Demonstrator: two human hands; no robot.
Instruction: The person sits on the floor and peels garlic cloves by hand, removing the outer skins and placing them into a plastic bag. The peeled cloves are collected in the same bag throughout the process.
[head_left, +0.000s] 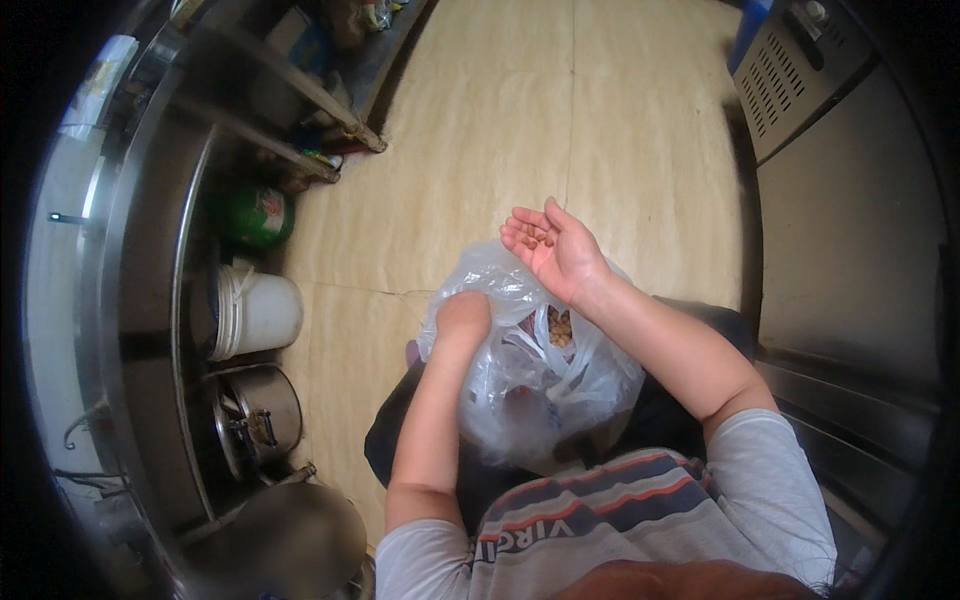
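My right hand (559, 251) is turned palm up above the far right edge of a clear plastic bag (510, 397) on my lap. Several small reddish-brown nuts (540, 238), which look like shelled peanuts, lie on its curled fingers. My left hand (463, 319) is at the bag's left side, back upwards, its fingers bent down and hidden by the hand itself and the film; whether it holds anything cannot be told. Through an opening in the bag, light-brown peanuts (559, 328), seemingly in their shells, are visible.
At left, under a metal counter, are a green container (262, 217), a white plastic bucket (266, 313) and a metal pot (270, 412) with clamps. A stainless steel cabinet (847, 225) stands at right. Beige flooring (510, 135) stretches ahead, with a low shelf (390, 52) at upper left.
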